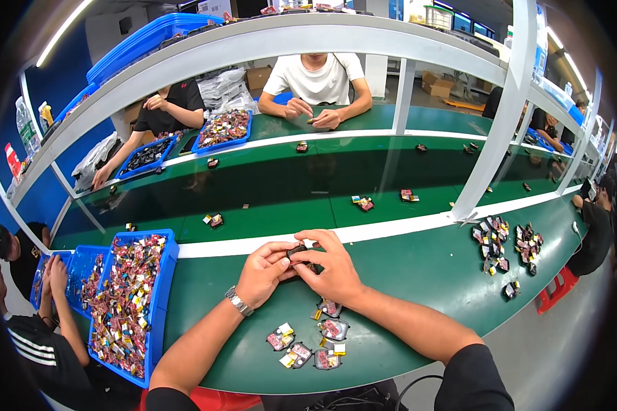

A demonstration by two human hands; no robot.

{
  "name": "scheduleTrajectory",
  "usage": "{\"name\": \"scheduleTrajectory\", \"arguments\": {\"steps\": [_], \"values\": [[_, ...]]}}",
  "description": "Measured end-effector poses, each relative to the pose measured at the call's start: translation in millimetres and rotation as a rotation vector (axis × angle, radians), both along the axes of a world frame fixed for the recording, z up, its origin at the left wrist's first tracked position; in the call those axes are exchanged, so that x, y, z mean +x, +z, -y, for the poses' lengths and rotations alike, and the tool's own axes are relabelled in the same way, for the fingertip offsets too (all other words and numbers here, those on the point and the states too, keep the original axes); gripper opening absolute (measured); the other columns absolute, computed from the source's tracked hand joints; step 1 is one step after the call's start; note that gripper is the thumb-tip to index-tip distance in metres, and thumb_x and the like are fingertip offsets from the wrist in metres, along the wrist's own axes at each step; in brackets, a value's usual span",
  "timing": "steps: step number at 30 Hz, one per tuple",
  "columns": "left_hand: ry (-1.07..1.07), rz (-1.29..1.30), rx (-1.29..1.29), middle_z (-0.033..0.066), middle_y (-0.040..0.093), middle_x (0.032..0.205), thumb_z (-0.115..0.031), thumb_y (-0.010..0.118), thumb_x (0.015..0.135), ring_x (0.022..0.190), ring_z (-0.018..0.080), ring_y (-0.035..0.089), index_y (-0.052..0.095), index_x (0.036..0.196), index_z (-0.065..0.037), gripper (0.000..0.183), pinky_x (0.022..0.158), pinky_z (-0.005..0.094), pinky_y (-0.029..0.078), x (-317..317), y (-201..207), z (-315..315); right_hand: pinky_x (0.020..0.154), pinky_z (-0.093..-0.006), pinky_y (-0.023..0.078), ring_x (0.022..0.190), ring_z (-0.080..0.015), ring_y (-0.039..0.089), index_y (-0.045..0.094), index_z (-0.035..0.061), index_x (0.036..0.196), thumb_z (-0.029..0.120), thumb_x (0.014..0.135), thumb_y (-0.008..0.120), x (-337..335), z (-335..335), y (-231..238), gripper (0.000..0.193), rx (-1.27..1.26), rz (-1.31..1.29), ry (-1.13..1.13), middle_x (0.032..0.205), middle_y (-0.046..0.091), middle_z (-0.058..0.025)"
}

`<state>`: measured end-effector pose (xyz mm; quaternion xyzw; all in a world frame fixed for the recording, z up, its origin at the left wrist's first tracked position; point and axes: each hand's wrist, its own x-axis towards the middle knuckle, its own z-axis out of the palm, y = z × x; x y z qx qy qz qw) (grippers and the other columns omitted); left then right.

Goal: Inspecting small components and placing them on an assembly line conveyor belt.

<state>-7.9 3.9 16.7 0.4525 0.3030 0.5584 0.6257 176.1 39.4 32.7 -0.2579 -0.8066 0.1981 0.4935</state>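
Note:
Above the green worktop (pixel 391 274), both my hands meet on one small black plastic piece (pixel 296 251), and my fingers hide much of it. My left hand (pixel 262 275), with a metal watch at the wrist, pinches it from the left. From the other side, the fingers and thumb of my right hand (pixel 333 268) close round it. Just nearer than my hands lie several small dark casings (pixel 328 359) with reddish circuit boards and white-and-yellow parts. One more casing (pixel 280 337) sits to the left of that group, below my watch.
A blue tray (pixel 159 329) heaped with small circuit-board parts stands at my left. To the right are clusters of similar casings (pixel 492 243). A white upright post (pixel 493 154) rises beyond my right hand. Across the dark conveyor belt (pixel 267 181), a person in a white shirt (pixel 315 82) handles a small part.

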Motion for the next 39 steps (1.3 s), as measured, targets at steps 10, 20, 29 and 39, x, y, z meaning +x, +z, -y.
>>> {"name": "scheduleTrajectory", "arguments": {"steps": [10,20,29,39], "values": [[0.02,0.024,-0.002,0.0143,0.06,0.125,-0.004,0.052,0.098,0.111,0.021,0.062,0.052,0.124,0.0,0.026,0.095,0.0373,0.055,-1.7,-1.2,-1.2,0.095,-0.0392,0.047,0.118,-0.0298,0.052,0.073,0.0063,0.096,0.004,0.076,0.069,-1.3,3.3,1.9,0.02,-0.051,0.029,0.048,0.124,0.059,-0.0101],[0.014,0.043,0.0,0.0137,0.061,0.123,-0.005,0.054,0.097,0.109,0.0202,0.063,0.053,0.123,0.0,0.026,0.093,0.0369,0.056,-1.1,-1.1,-0.3,0.093,-0.0378,0.047,0.117,-0.029,0.052,0.072,0.0065,0.093,0.003,0.076,0.07,-1.2,3.5,2.0,0.018,-0.009,0.008,0.007,0.122,0.06,-0.0092],[0.041,0.028,0.013,0.0159,0.058,0.13,-0.004,0.053,0.098,0.111,0.0214,0.063,0.052,0.122,0.002,0.025,0.094,0.0378,0.056,0.3,-0.9,0.6,0.099,-0.0401,0.044,0.121,-0.0309,0.05,0.073,0.0062,0.093,0.002,0.075,0.07,-0.7,0.6,2.2,0.019,-0.039,0.008,0.048,0.128,0.058,-0.0095],[0.073,0.046,0.017,0.0151,0.058,0.128,-0.004,0.053,0.098,0.112,0.0218,0.062,0.052,0.123,0.001,0.025,0.094,0.0378,0.056,1.5,1.0,-1.4,0.105,-0.0419,0.04,0.129,-0.0347,0.045,0.07,0.0054,0.1,0.001,0.08,0.066,-3.3,-2.2,-0.8,0.021,-0.022,0.074,0.053,0.136,0.052,-0.013]]}}
